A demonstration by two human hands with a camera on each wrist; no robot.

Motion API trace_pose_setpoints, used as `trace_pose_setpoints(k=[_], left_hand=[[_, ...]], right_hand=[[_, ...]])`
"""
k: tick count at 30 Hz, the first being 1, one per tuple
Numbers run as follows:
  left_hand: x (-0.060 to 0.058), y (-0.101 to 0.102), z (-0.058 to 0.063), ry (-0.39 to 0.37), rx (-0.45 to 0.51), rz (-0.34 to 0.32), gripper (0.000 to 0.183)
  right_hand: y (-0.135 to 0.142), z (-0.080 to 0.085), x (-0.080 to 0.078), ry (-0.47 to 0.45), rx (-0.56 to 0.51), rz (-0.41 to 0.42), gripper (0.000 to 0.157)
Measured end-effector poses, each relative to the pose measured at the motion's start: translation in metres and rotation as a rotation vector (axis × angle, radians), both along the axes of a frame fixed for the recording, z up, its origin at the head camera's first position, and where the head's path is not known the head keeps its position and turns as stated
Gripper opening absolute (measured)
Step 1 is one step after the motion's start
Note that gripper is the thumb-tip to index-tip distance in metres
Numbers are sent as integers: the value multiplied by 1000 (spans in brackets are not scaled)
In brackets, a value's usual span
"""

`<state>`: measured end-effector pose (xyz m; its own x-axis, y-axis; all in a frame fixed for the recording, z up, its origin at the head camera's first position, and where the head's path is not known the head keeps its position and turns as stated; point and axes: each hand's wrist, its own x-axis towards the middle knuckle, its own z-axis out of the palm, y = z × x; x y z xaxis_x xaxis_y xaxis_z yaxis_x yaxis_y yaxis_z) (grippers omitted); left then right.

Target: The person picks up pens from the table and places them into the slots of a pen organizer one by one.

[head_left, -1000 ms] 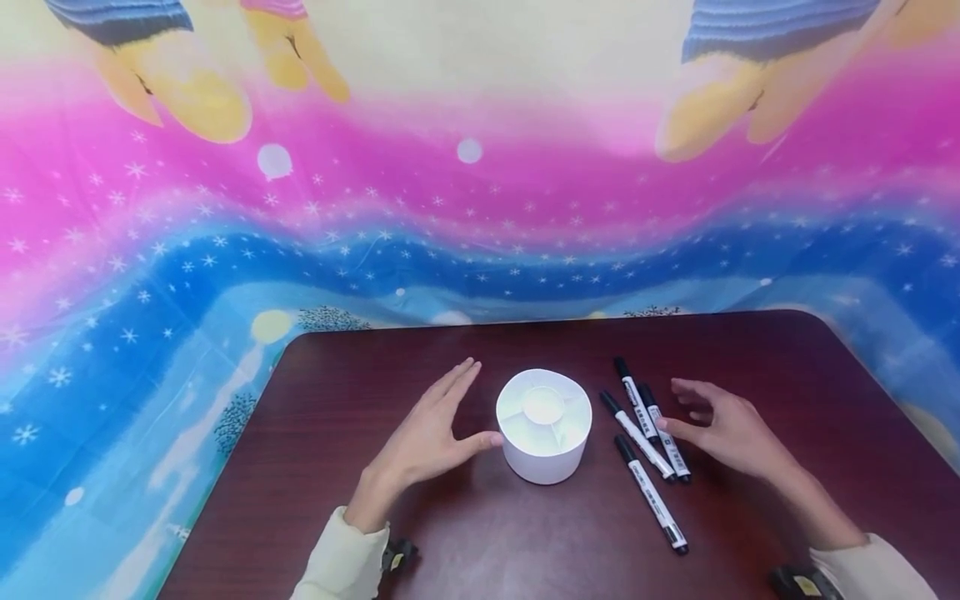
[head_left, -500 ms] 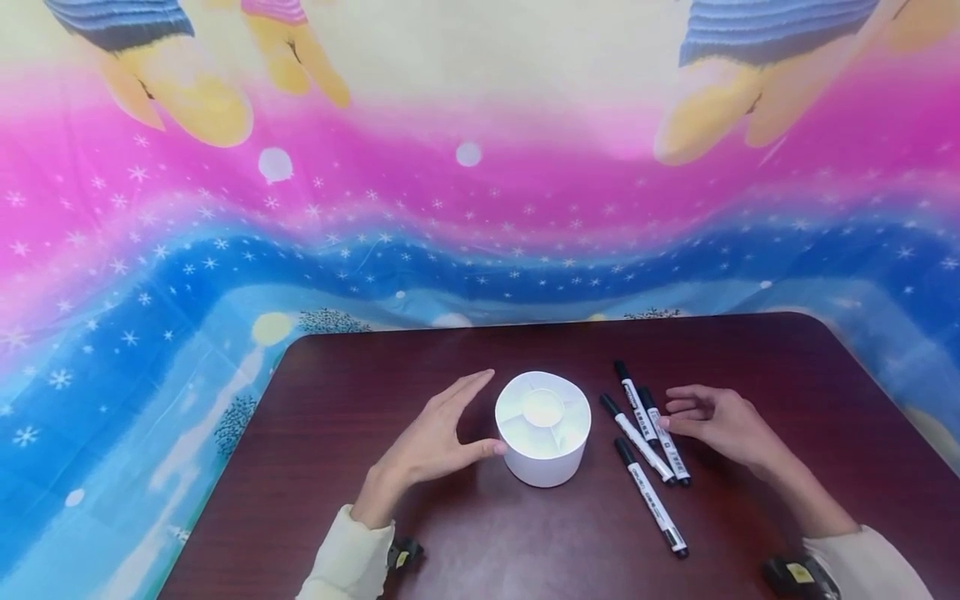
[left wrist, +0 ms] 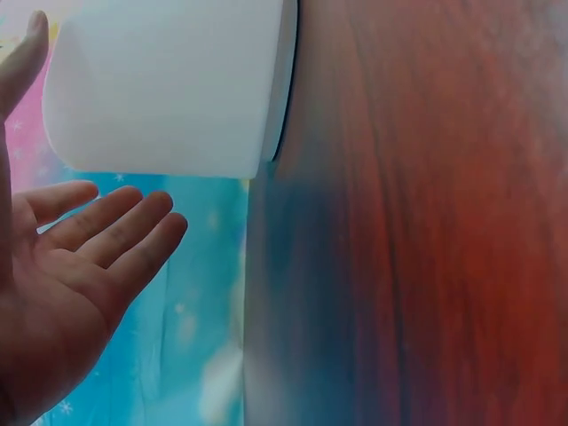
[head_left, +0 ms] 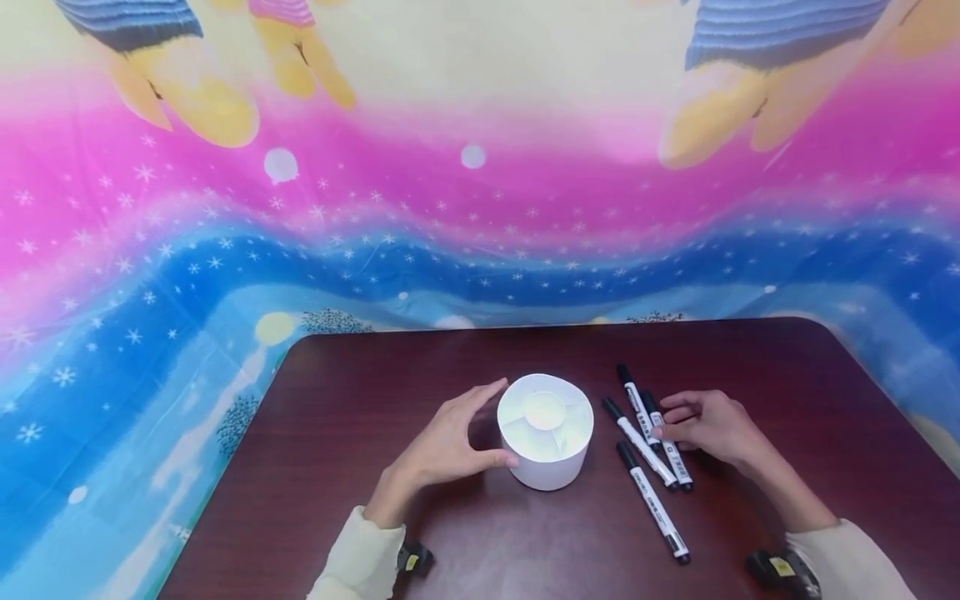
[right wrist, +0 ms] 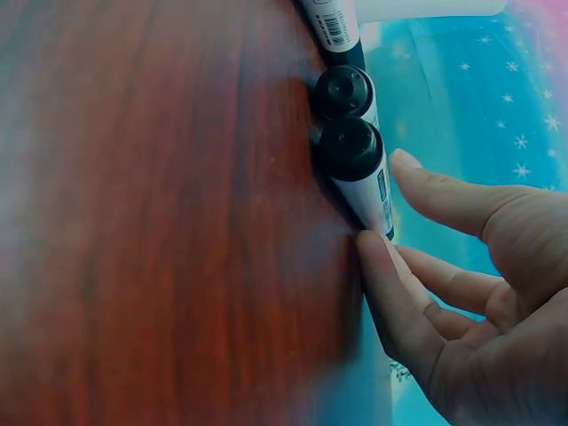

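A white round organizer point(head_left: 549, 473) with divided compartments stands upright mid-table in the head view. My left hand point(head_left: 442, 442) curves around its left side, thumb toward the front and fingers toward the back. In the left wrist view, the fingers point(left wrist: 133, 235) are extended, with a gap between them and the organizer point(left wrist: 169, 89). Several black-capped white markers lie right of the organizer. My right hand point(head_left: 716, 429) is at the rightmost marker point(head_left: 677, 467). In the right wrist view, thumb and fingers spread around that marker point(right wrist: 362, 186); a fingertip is at its side, and no firm grip shows.
A dark red-brown table point(head_left: 375, 375) bears everything. One marker point(head_left: 654, 504) lies nearer the front, apart from the crossed group. Behind the table hangs a colourful patterned cloth point(head_left: 480, 208). A dark strapped device point(head_left: 783, 571) sits at the right wrist.
The left hand has moved right, closer to the organizer. The right hand has moved slightly left and down to the rightmost marker. Organizer and markers stay in place.
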<state>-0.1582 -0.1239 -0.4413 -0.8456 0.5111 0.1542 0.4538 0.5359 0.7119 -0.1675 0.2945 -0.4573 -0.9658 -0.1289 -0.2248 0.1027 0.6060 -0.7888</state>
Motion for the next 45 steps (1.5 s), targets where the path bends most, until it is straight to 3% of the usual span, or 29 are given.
trace_pose_setpoints(k=[9, 20, 31, 37, 45], left_hand=[[0, 7, 1, 6, 53, -8, 102], [-1, 9, 2, 1, 35, 4, 101], [0, 7, 1, -6, 30, 2, 102], [2, 3, 2, -25, 40, 34, 105], [2, 4, 1, -10, 0, 32, 103]], right_hand=[[0, 6, -6, -58, -42, -1, 60], [12, 16, -6, -69, -124, 44, 58], [2, 43, 3, 30, -241, 40, 63], [-12, 62, 9, 123, -298, 42, 54], [-36, 84, 14, 217, -452, 21, 37]])
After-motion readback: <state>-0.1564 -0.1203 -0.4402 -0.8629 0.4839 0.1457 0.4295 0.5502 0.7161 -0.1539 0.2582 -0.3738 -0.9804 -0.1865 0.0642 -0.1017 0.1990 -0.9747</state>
